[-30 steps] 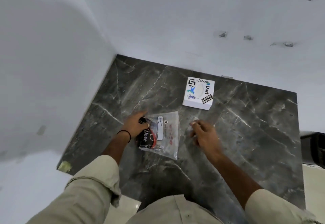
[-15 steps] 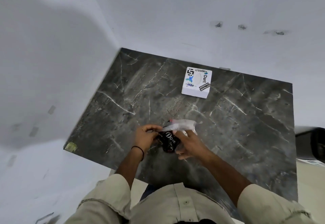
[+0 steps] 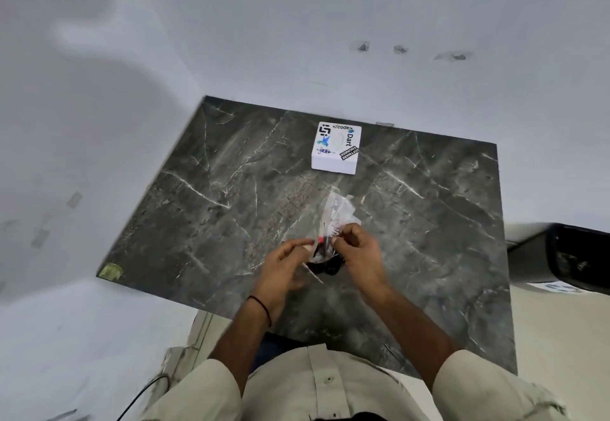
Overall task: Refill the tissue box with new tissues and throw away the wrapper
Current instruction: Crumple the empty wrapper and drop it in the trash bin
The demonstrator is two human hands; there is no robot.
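A white tissue box (image 3: 335, 150) with stickers on its lid stands at the far middle of the dark marble table (image 3: 429, 222). Over the table's near middle I hold a clear plastic wrapper (image 3: 338, 214) with a dark packet (image 3: 326, 263) inside it. My left hand (image 3: 285, 265) pinches the wrapper's left edge. My right hand (image 3: 361, 250) grips its right side. The wrapper's crumpled top sticks up above my fingers, towards the box. What lies inside the dark packet is hidden.
White walls close in the table on the left and at the back. A black object (image 3: 561, 255) sits past the table's right edge. A yellowish sticker (image 3: 110, 270) marks the near left corner. A thin cable (image 3: 145, 394) hangs below left.
Both hands have lifted the wrapper off the table and now pull at it with its top pointing up. The view has shifted so the box looks farther away.
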